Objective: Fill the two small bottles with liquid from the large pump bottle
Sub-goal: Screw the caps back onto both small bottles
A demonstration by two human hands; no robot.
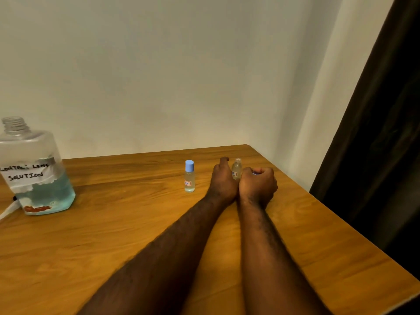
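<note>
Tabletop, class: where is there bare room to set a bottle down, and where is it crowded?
Free: the stretch between the large bottle and the capped small bottle; the near table left of the forearms. Crowded: far right, where left hand and right hand flank the uncapped small bottle.

Wooden tabletop [113,246] lies open between the large clear blue-liquid bottle [38,178] and the small blue-capped clear bottle [189,177]. A dark curtain [375,155] hems the right edge.

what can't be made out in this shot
Head view: uncapped small bottle, lower half and fill level hidden behind left hand and right hand.
Blue piece inside the right hand's curled fingers, mostly covered.
Large bottle, left side cut by frame edge.
Capped small bottle, label too small.
</note>
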